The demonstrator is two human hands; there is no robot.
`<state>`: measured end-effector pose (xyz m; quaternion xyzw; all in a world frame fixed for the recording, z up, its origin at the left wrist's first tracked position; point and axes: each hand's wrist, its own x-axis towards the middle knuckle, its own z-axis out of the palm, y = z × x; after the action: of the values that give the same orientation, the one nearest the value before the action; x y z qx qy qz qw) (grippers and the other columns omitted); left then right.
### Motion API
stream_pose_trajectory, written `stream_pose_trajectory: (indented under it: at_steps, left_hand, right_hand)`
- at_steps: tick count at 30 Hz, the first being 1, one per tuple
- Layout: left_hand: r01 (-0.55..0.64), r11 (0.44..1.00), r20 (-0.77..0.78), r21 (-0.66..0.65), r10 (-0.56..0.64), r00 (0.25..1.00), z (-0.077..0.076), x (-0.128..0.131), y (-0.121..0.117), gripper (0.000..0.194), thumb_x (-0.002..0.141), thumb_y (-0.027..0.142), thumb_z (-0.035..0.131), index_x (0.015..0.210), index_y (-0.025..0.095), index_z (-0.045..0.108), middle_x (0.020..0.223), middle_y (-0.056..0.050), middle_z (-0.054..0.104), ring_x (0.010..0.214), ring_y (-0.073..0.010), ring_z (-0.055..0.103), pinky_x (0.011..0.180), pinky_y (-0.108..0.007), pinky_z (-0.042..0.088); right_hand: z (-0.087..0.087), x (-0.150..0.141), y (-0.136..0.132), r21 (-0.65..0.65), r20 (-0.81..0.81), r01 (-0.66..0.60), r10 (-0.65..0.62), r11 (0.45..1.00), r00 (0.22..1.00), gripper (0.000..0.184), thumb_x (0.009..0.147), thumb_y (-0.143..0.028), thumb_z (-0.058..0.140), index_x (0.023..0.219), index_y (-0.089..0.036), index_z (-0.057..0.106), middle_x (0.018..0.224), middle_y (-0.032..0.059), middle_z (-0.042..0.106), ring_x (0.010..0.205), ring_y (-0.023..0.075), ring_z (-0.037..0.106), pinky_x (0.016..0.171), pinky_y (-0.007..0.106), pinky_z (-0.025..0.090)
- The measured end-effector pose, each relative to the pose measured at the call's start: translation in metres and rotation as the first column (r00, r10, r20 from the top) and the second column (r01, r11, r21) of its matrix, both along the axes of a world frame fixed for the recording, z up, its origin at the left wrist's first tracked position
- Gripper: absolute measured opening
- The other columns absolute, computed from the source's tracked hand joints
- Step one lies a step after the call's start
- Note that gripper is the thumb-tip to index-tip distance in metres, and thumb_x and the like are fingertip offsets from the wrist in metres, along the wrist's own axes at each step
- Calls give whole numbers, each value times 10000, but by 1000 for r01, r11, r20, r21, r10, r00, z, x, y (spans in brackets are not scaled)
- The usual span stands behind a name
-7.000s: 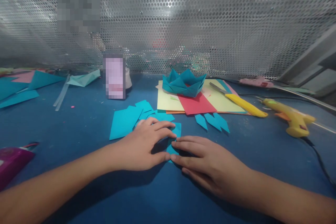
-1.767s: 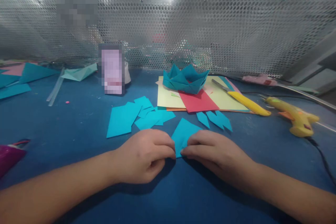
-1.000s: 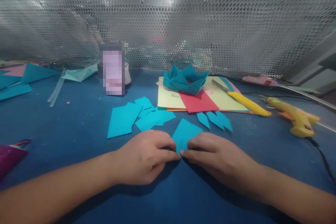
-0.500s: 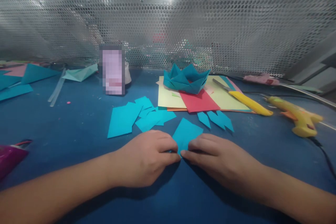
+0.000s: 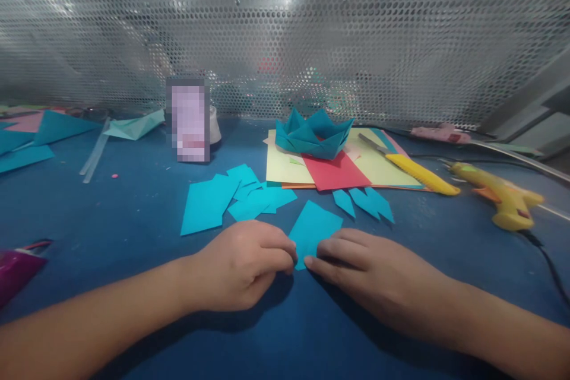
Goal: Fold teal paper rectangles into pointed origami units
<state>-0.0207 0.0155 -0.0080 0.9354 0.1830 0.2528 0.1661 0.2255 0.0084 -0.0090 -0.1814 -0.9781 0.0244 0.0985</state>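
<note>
A small blue paper piece (image 5: pixel 315 224) lies between my hands on the dark blue table. My left hand (image 5: pixel 249 264) is closed at the paper's left edge, its fingertips pinched together. On the right side, my right hand (image 5: pixel 363 264) grips the paper, with the thumb near its lower corner and the other fingers curled over the edge. Loose blue paper rectangles (image 5: pixel 202 205) overlap to the left. Several folded blue pointed pieces (image 5: pixel 364 202) lie just beyond my right hand. Farther back stands a folded blue paper form with peaks (image 5: pixel 312 136).
Coloured sheets (image 5: pixel 289 169) are stacked under the folded form, with a red paper (image 5: pixel 338 175) and a yellow-handled knife (image 5: pixel 421 174) on top. A yellow glue gun (image 5: pixel 503 196) with its cord lies right. A phone (image 5: pixel 191 122) leans at back left, before a perforated metal panel (image 5: pixel 285 29).
My left fingertips have drawn back a little to the left, off the paper's lower corner, which now shows. My right hand has barely moved.
</note>
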Motion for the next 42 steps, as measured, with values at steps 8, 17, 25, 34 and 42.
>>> stream_pose_trajectory:
  at_steps: [8,17,25,34,42]
  left_hand:
    - [11,996,-97,94,-1,995,4,4,-3,305,840,30,395,947,128,662,912,-103,685,803,-199,634,695,-316,532]
    - [-18,998,-37,56,20,999,1,3,-3,299,844,14,362,817,140,633,892,-72,698,842,-174,655,746,-287,547]
    - [-6,999,-78,51,10,997,3,3,-3,309,874,45,365,946,124,655,890,-102,689,859,-193,657,748,-298,546]
    - [2,994,-200,111,20,980,3,7,-7,233,908,93,433,965,118,658,852,-79,642,832,-193,612,761,-315,526]
    - [-17,994,-231,109,42,972,6,9,-10,295,953,136,379,874,130,663,810,-75,615,764,-185,581,705,-306,513]
  right_hand:
    - [2,0,-3,-32,14,13,-13,999,1000,362,944,-99,315,1186,-103,585,876,102,594,727,188,508,641,311,481]
    - [3,-3,-3,-42,-19,26,-27,999,999,385,969,-120,263,1126,-92,613,846,103,590,694,188,496,611,314,469]
    - [3,-3,-4,-30,-16,23,-23,999,1000,357,928,-82,307,1096,-91,622,825,95,585,686,190,487,607,318,474]
    - [6,-2,-6,-9,-5,32,-33,999,999,327,940,-104,324,1080,-115,620,842,96,600,700,186,510,601,304,460]
    - [11,0,-7,39,5,-16,16,999,1000,289,855,-65,389,720,-148,630,795,101,600,689,191,502,609,331,459]
